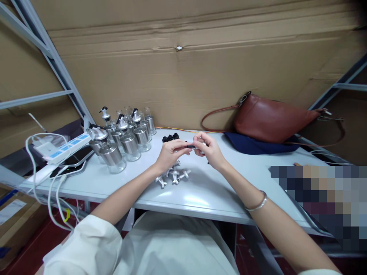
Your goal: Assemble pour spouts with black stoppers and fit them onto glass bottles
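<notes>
Over the middle of the table, my left hand [172,153] and my right hand [208,150] meet with their fingers pinched. Between the fingertips shows a small black piece [190,146], gripped from the left. A silvery pour spout [203,144], mostly covered by the fingers, is in my right hand. Below the hands lie several silver pour spouts [174,176] in a loose group. Just behind my left hand sits a little pile of black parts [170,137]. How the two held pieces touch is hidden.
Glass oil bottles [130,144] with steel sleeves stand at left, some topped with pourers. Beside them are a power strip [69,147], cables and a phone. A brown leather bag [266,118] rests on dark blue cloth [252,145] at right. Cardboard [183,84] walls the back.
</notes>
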Action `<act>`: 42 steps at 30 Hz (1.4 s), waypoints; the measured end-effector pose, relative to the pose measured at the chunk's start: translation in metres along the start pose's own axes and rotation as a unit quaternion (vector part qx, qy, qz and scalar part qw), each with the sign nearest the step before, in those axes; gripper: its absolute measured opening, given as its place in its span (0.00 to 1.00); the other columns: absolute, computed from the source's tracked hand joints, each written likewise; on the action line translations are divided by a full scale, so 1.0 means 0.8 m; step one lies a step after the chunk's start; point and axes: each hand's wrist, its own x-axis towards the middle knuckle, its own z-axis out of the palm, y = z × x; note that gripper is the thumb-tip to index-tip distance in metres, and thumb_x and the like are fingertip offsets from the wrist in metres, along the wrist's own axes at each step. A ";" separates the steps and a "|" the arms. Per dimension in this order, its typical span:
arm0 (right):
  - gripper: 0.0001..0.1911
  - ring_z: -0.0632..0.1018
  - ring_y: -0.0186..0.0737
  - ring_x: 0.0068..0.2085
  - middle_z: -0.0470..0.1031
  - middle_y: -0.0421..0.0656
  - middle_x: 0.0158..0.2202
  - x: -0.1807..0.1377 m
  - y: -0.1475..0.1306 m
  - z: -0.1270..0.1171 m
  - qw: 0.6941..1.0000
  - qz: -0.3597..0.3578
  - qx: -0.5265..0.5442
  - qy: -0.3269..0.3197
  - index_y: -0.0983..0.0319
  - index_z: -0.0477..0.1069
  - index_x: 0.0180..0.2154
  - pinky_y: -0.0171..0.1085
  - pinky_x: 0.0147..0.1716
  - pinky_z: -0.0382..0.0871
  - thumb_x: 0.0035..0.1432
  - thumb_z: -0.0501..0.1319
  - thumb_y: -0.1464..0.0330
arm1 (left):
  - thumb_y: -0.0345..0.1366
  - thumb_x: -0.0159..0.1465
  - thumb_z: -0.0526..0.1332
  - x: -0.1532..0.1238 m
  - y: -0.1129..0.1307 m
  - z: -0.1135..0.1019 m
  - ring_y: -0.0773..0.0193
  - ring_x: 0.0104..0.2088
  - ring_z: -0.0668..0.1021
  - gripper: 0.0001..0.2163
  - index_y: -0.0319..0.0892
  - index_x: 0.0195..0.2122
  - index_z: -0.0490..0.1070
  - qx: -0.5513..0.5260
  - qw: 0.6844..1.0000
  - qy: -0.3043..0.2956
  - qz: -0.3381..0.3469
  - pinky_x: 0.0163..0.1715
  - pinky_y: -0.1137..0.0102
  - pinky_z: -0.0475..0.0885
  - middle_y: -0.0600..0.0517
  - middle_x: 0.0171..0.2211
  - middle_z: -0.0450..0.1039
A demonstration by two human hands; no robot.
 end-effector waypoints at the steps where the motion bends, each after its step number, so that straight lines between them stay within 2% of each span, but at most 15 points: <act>1: 0.12 0.59 0.26 0.16 0.60 0.31 0.15 0.000 0.000 0.000 1.000 0.001 0.002 0.001 0.60 0.60 0.26 0.30 0.16 0.48 0.49 0.61 0.62 | 0.37 0.59 0.64 0.000 0.001 0.000 0.68 0.29 0.76 0.10 0.44 0.40 0.78 0.016 1.000 -0.002 0.006 0.29 0.73 0.71 0.51 0.29 0.75; 5: 0.11 0.59 0.26 0.16 0.59 0.31 0.15 0.001 0.002 -0.002 1.000 -0.001 0.011 0.003 0.60 0.59 0.26 0.29 0.15 0.48 0.49 0.61 0.63 | 0.37 0.61 0.62 -0.001 0.004 -0.001 0.69 0.28 0.75 0.10 0.45 0.42 0.78 0.065 0.998 -0.003 0.026 0.26 0.75 0.68 0.51 0.28 0.75; 11: 0.13 0.57 0.25 0.16 0.60 0.30 0.15 0.000 0.001 -0.001 0.999 0.029 0.025 -0.025 0.60 0.59 0.28 0.29 0.16 0.47 0.49 0.62 0.61 | 0.36 0.60 0.62 -0.001 0.002 -0.002 0.69 0.28 0.77 0.07 0.44 0.38 0.79 0.056 0.998 -0.002 0.023 0.28 0.75 0.71 0.51 0.31 0.76; 16: 0.17 0.57 0.24 0.16 0.60 0.30 0.15 0.000 0.003 -0.002 0.995 0.073 0.052 -0.033 0.60 0.59 0.29 0.28 0.16 0.44 0.47 0.65 0.58 | 0.37 0.59 0.63 0.000 0.001 -0.003 0.69 0.27 0.77 0.07 0.41 0.35 0.79 0.026 0.999 -0.012 -0.024 0.29 0.74 0.71 0.50 0.30 0.76; 23: 0.19 0.53 0.23 0.15 0.59 0.29 0.14 0.001 0.000 -0.002 0.978 0.180 0.096 -0.038 0.59 0.57 0.30 0.27 0.16 0.39 0.44 0.66 0.59 | 0.39 0.58 0.63 0.003 0.000 -0.002 0.68 0.26 0.77 0.09 0.38 0.31 0.77 -0.001 0.995 -0.030 -0.093 0.29 0.74 0.70 0.51 0.26 0.75; 25: 0.19 0.52 0.22 0.15 0.58 0.29 0.14 0.002 -0.002 -0.002 0.971 0.210 0.106 -0.038 0.59 0.57 0.30 0.27 0.16 0.37 0.44 0.66 0.60 | 0.39 0.57 0.64 0.002 0.000 -0.001 0.68 0.26 0.77 0.09 0.38 0.33 0.77 0.000 0.996 -0.023 -0.091 0.29 0.74 0.70 0.51 0.26 0.75; 30: 0.18 0.54 0.23 0.17 0.58 0.32 0.16 0.003 -0.004 -0.006 0.954 0.257 0.140 -0.059 0.59 0.57 0.28 0.27 0.17 0.36 0.43 0.66 0.62 | 0.39 0.57 0.64 0.000 0.003 0.000 0.70 0.24 0.77 0.16 0.41 0.46 0.74 -0.040 0.995 -0.025 -0.089 0.28 0.73 0.73 0.54 0.28 0.73; 36: 0.16 0.55 0.24 0.18 0.60 0.34 0.19 0.003 -0.002 -0.003 0.954 0.252 0.149 -0.057 0.60 0.59 0.28 0.27 0.17 0.37 0.43 0.66 0.64 | 0.40 0.56 0.65 0.001 0.002 0.002 0.69 0.26 0.77 0.10 0.39 0.36 0.76 -0.022 0.999 0.021 -0.037 0.28 0.74 0.73 0.50 0.32 0.74; 42: 0.18 0.55 0.23 0.17 0.61 0.32 0.18 0.001 -0.003 0.000 0.961 0.227 0.153 -0.044 0.60 0.58 0.28 0.28 0.17 0.41 0.45 0.66 0.61 | 0.38 0.56 0.66 0.003 0.002 0.001 0.69 0.29 0.75 0.08 0.38 0.30 0.74 -0.015 0.998 0.053 -0.021 0.33 0.72 0.72 0.52 0.29 0.72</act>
